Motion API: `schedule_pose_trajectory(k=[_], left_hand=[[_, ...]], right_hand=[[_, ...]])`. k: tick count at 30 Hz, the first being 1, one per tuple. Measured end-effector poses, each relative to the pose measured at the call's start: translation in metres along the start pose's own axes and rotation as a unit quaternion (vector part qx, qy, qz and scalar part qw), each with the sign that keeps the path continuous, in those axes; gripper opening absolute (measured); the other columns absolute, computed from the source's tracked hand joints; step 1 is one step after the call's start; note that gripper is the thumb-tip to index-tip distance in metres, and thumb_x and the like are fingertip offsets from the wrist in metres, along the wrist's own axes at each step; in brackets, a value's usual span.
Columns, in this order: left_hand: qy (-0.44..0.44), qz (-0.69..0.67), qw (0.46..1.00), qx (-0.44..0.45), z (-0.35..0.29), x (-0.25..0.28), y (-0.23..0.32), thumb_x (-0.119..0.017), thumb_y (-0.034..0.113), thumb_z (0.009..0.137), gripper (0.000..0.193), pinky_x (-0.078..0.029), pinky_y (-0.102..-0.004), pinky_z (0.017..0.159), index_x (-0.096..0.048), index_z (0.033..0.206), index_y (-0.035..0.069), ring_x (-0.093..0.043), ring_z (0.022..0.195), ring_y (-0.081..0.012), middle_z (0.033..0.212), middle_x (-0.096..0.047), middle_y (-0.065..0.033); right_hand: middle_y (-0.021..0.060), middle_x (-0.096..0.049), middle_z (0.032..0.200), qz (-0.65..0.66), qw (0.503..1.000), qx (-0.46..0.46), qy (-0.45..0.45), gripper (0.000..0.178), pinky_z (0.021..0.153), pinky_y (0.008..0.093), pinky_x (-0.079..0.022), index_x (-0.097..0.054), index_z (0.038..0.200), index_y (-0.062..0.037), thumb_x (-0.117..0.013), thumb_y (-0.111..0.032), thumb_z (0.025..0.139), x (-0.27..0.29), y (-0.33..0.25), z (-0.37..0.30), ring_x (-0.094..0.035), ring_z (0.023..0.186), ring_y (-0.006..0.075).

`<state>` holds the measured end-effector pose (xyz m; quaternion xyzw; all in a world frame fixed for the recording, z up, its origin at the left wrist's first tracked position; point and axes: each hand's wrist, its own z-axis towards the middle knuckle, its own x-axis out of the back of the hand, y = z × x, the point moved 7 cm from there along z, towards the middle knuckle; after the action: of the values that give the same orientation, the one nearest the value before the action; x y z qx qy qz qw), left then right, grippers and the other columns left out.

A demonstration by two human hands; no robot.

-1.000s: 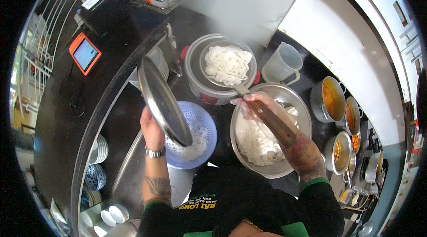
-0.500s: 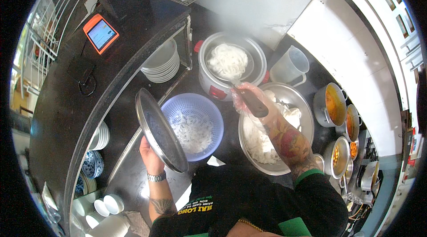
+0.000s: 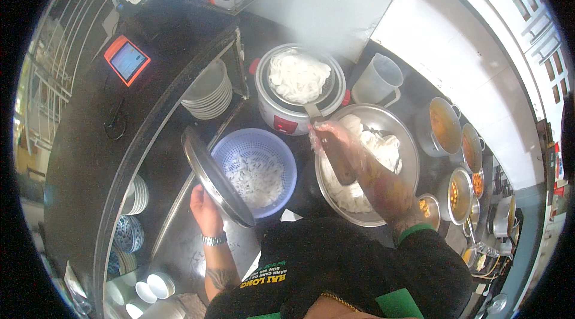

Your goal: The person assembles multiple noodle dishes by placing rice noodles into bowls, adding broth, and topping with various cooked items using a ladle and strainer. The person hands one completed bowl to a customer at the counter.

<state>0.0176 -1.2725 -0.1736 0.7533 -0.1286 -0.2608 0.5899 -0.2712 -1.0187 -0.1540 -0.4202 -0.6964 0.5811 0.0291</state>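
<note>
My right hand (image 3: 339, 139), in a clear plastic glove, is closed around the wooden handle of a strainer (image 3: 312, 112). In the strainer's round basket lies a heap of thick white noodles (image 3: 297, 76), at the mouth of a steaming white pot (image 3: 269, 109) with red handles. My left hand (image 3: 205, 210) grips a round metal lid (image 3: 217, 178), tilted up on edge; its fingers are partly hidden behind it. Beside the lid stands a purple colander (image 3: 290, 169) with short white strips in it. Under my right forearm is a wide steel bowl (image 3: 409, 166) of white noodles.
A translucent jug (image 3: 377, 82) stands right of the pot. Pots of food, one with orange broth (image 3: 444, 124), line the right side. At left, a dark shelf unit holds stacked plates (image 3: 208, 94) and an orange handheld terminal (image 3: 127, 60). White cups (image 3: 159, 286) stand at lower left.
The strainer has come up and levelled in the pot, so its rim and mesh now show around the noodles. The lid remains held in my left hand. The whole view has shifted slightly.
</note>
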Motion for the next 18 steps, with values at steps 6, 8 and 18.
schedule_pose_trajectory(k=[6,8,18], left_hand=[[0.013,0.032,0.999,-0.029,-0.002,0.007,0.004,-0.047,0.009,0.095,0.018,-0.044,-0.0238,0.072,-0.062,0.101,0.000,-0.057,0.080,-0.0094,0.091,-0.064,-0.0027],[0.003,0.016,0.999,-0.035,-0.006,0.007,0.005,-0.047,0.008,0.094,0.018,-0.044,-0.0234,0.072,-0.062,0.100,0.000,-0.057,0.080,-0.0091,0.091,-0.064,-0.0024],[0.019,0.013,1.000,-0.002,-0.021,0.020,0.001,-0.052,0.007,0.094,0.010,-0.033,-0.0192,0.053,-0.060,0.099,0.004,-0.045,0.061,-0.0021,0.079,-0.059,0.0044]], right_hand=[[0.0040,-0.060,0.079,-0.034,0.997,0.057,0.033,0.036,0.065,0.0284,-0.047,-0.065,0.109,0.0011,-0.054,-0.030,0.094,-0.028,-0.016,-0.027,-0.057,0.070,0.0144],[0.0038,-0.060,0.079,-0.026,0.998,0.045,0.027,0.037,0.065,0.0282,-0.046,-0.063,0.112,0.0021,-0.053,-0.030,0.094,-0.034,-0.015,-0.028,-0.057,0.070,0.0142],[0.0033,-0.060,0.079,0.041,0.999,0.013,0.006,0.032,0.065,0.0301,-0.047,-0.062,0.107,-0.0013,-0.053,-0.030,0.095,-0.024,-0.001,-0.030,-0.058,0.070,0.0160]])
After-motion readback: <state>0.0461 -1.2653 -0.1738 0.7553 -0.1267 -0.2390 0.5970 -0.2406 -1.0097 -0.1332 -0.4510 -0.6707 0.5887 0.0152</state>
